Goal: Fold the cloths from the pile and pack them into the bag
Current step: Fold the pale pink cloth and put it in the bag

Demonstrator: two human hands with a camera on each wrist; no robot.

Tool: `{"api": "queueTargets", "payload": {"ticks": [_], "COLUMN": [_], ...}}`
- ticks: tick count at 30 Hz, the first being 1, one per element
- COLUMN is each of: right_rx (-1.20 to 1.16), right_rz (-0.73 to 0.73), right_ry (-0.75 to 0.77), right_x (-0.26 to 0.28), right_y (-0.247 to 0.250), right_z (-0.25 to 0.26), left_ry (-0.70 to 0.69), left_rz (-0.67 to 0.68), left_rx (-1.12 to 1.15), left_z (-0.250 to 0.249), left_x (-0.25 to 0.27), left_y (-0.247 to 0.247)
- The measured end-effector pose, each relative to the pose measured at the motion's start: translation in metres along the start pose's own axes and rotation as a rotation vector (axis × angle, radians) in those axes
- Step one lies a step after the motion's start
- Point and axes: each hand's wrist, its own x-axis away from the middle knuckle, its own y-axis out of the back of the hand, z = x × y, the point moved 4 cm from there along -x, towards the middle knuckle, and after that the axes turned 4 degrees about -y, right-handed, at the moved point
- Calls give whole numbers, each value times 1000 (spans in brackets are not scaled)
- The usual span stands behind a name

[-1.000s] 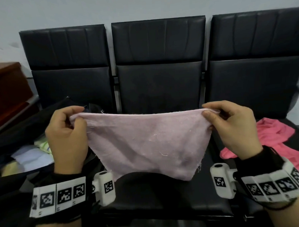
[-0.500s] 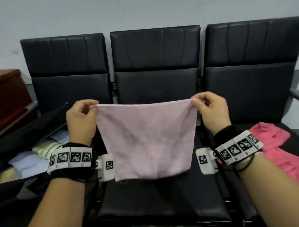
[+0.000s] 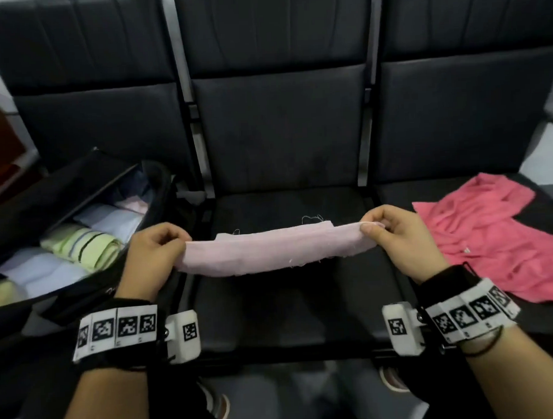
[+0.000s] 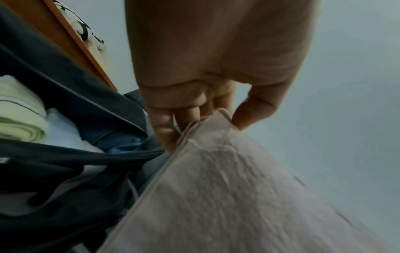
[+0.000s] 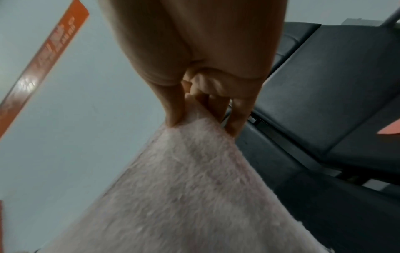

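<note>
Cloth: soft pale pink cloth, stretched flat over the middle black chair seat.
Left hand: pinches one end.
Right hand: pinches the other end.
Bag: open black bag, left, with folded cloths inside.
Pile: bright pink cloth, right.

Pale pink cloth is hanging stretched in a flat, sagging band over the middle seat, pinched at both ends. Black bag is lying open on the left seat, holding folded cloths. Coral cloth is lying crumpled on the right seat.
</note>
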Motion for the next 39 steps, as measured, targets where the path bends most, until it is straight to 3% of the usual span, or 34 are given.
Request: {"api": "queueTargets", "payload": {"ticks": [5,9,15,25,33,39], "right_rx": [-66,-104,-101,-29,57,227], "right_rz": [142,125,23,-69,-79,-56], "right_ry": [-71,-123,-238,-353,-397,-497], "right_x": [16,14,9,-20,-49,-60], "right_y": [-7,-11,-29,-45,-64,-73], "right_z": [-26,-37,-63,-99,-124,-152], "left_ry": [162,239,314,288,316,411], "left_rz": [175,225,142,13,29,82], "left_rx": [-10,-3,-40,-90,-142,-200], "left_z": [28,49,74,91,125,163], "left_x": [24,30,29,2,-31,-40], "left_y": [-11,-19,-34,-55,-69,-95]}}
